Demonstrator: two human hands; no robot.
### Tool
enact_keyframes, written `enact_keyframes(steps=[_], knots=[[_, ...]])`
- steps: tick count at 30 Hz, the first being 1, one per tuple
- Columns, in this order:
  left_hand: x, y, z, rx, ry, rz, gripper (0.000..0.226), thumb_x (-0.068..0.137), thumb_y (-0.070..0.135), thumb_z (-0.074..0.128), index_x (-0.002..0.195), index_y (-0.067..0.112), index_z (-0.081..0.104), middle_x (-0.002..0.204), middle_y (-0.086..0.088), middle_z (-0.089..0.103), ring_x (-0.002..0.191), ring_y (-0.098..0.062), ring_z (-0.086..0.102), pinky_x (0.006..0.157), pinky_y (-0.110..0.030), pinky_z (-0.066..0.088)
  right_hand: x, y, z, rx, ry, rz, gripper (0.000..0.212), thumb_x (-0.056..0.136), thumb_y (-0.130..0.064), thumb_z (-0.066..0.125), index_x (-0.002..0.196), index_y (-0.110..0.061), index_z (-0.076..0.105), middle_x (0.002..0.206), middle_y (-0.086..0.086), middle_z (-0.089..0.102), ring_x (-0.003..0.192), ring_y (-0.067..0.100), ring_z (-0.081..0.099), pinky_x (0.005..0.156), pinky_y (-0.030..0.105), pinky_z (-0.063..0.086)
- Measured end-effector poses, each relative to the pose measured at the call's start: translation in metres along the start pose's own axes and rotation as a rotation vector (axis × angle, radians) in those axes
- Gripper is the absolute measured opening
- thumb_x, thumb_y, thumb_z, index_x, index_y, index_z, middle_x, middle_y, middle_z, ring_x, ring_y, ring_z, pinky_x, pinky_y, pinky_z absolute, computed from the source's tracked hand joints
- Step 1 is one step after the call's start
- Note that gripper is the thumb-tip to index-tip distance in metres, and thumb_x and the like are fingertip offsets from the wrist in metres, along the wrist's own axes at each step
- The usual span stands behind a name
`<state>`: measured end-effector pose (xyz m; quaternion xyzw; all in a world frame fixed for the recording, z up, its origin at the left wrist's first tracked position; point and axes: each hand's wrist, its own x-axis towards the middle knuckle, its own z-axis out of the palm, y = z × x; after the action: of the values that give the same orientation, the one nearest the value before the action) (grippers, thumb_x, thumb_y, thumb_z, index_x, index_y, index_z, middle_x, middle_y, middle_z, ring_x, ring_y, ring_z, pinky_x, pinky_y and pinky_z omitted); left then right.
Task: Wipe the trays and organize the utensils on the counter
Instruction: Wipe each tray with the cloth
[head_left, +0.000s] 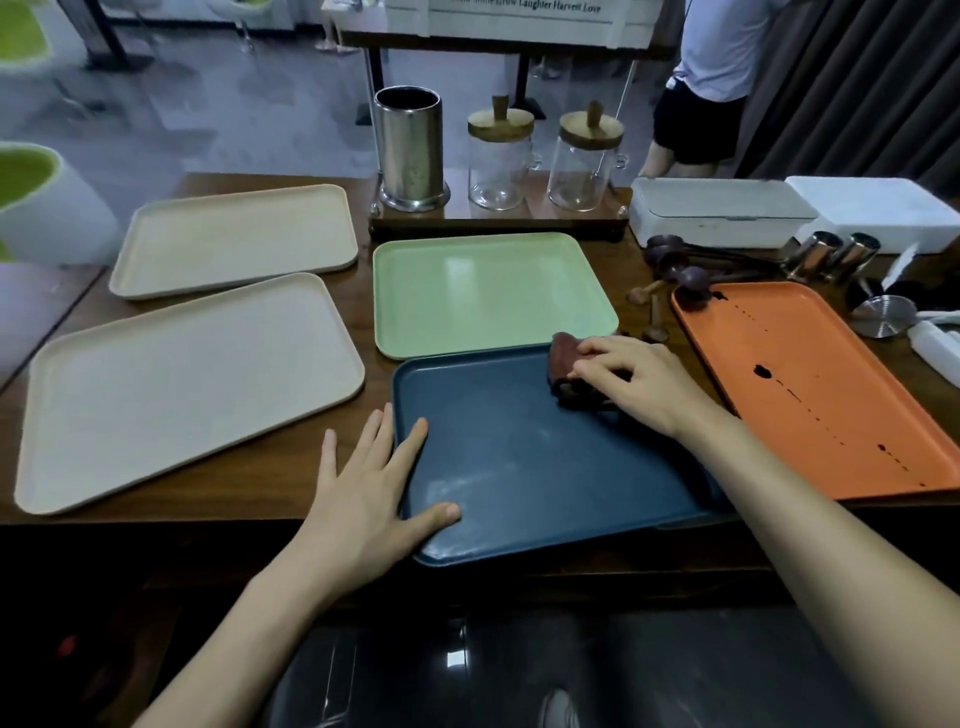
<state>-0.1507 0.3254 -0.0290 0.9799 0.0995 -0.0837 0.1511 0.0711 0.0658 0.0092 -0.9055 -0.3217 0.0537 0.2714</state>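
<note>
A dark blue tray (540, 467) lies at the counter's front edge, with pale streaks on its surface. My right hand (634, 379) grips a folded dark red cloth (563, 364) at the tray's far right corner. My left hand (374, 483) lies flat with straight fingers on the tray's left rim, thumb on the tray floor. Behind it lies a green tray (488, 291). To the right, an orange tray (831, 395) carries a line of dark spots. Two beige trays (182, 384) (234, 239) lie on the left. Dark wooden spoons (675, 270) lie beside the orange tray.
A steel utensil holder (410, 148) and two glass jars (498, 156) (584, 158) with wooden lids stand on a wooden stand at the back. White boxes (722, 210), steel cups (831, 254) and a round metal piece (883, 314) sit at the right. A person stands behind the counter.
</note>
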Motion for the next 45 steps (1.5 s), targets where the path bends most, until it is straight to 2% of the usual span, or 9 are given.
enact_keyframes(steps=[4,9,14,19,24,33,38,41,45], knots=[[-0.001,0.001,0.000,0.001,0.001,-0.001,0.132,0.049,0.105,-0.012,0.162,0.036,-0.007,0.168,-0.001,-0.021,0.150,-0.010,-0.029,0.121,-0.051,-0.021,0.000,-0.034,0.023,-0.052,-0.065,-0.054,0.031,0.094,-0.058,0.052,0.111,-0.041,0.072,0.143,-0.010,0.054,0.135,0.011,0.042,0.110,0.038,0.035],[0.000,0.003,-0.001,-0.003,0.012,0.010,0.134,0.049,0.105,-0.011,0.162,0.033,-0.001,0.168,-0.001,-0.020,0.147,-0.006,-0.030,0.121,-0.050,-0.020,0.005,-0.110,0.086,-0.130,-0.139,-0.261,0.045,0.096,-0.058,0.050,0.135,-0.037,0.060,0.157,-0.005,0.039,0.146,0.017,0.023,0.119,0.035,0.013],[-0.004,0.004,0.000,-0.005,0.029,0.008,0.128,0.055,0.104,-0.007,0.162,0.035,-0.001,0.169,0.000,-0.018,0.151,-0.008,-0.026,0.122,-0.051,-0.019,0.006,-0.100,0.089,-0.228,-0.191,-0.311,0.047,0.102,-0.056,0.037,0.144,-0.041,0.049,0.162,-0.006,0.030,0.151,0.016,0.016,0.123,0.040,0.013],[-0.005,0.006,-0.001,-0.007,0.013,-0.012,0.113,0.067,0.098,0.012,0.162,0.038,-0.005,0.169,0.000,-0.019,0.153,-0.011,-0.025,0.122,-0.051,-0.019,-0.013,-0.035,0.041,-0.280,-0.090,-0.069,0.041,0.105,-0.052,0.032,0.142,-0.047,0.049,0.162,-0.013,0.027,0.152,0.016,0.017,0.124,0.041,0.012],[-0.006,0.007,-0.003,0.010,0.014,-0.014,0.101,0.081,0.088,0.026,0.162,0.036,-0.006,0.169,0.000,-0.019,0.153,-0.013,-0.024,0.121,-0.050,-0.020,-0.031,-0.002,0.018,-0.340,-0.035,0.114,0.043,0.106,-0.046,0.034,0.147,-0.040,0.046,0.164,-0.005,0.024,0.153,0.019,0.015,0.122,0.042,0.012],[-0.025,-0.011,-0.010,-0.040,-0.046,0.141,0.144,0.057,0.104,0.042,0.159,0.025,-0.021,0.165,0.010,-0.025,0.149,-0.001,-0.028,0.123,-0.049,-0.019,-0.037,-0.029,0.034,-0.330,0.030,0.148,0.043,0.106,-0.042,0.035,0.146,-0.034,0.048,0.163,0.000,0.028,0.150,0.025,0.020,0.118,0.042,0.022],[-0.025,-0.007,-0.004,-0.033,0.027,0.125,0.145,0.057,0.105,0.041,0.161,0.021,-0.016,0.164,0.010,-0.023,0.151,-0.002,-0.023,0.123,-0.049,-0.017,-0.081,-0.109,0.089,-0.293,-0.038,-0.179,0.042,0.100,-0.039,0.040,0.136,-0.031,0.060,0.154,0.005,0.045,0.143,0.029,0.036,0.115,0.044,0.029],[-0.026,-0.006,-0.005,-0.025,0.028,0.131,0.144,0.056,0.107,0.034,0.161,0.022,-0.016,0.160,0.012,-0.024,0.151,-0.003,-0.023,0.124,-0.050,-0.016,-0.090,-0.129,0.088,-0.225,-0.174,-0.187,0.044,0.103,-0.040,0.039,0.145,-0.039,0.048,0.163,-0.004,0.028,0.151,0.020,0.019,0.122,0.038,0.014],[-0.027,-0.005,-0.008,-0.050,0.015,0.140,0.139,0.062,0.103,0.040,0.162,0.022,-0.011,0.163,0.010,-0.020,0.151,-0.004,-0.021,0.123,-0.050,-0.017,-0.031,-0.121,0.092,-0.374,-0.175,-0.163,0.049,0.103,-0.035,0.037,0.152,-0.039,0.034,0.165,0.002,0.019,0.151,0.028,0.015,0.121,0.046,0.020]])
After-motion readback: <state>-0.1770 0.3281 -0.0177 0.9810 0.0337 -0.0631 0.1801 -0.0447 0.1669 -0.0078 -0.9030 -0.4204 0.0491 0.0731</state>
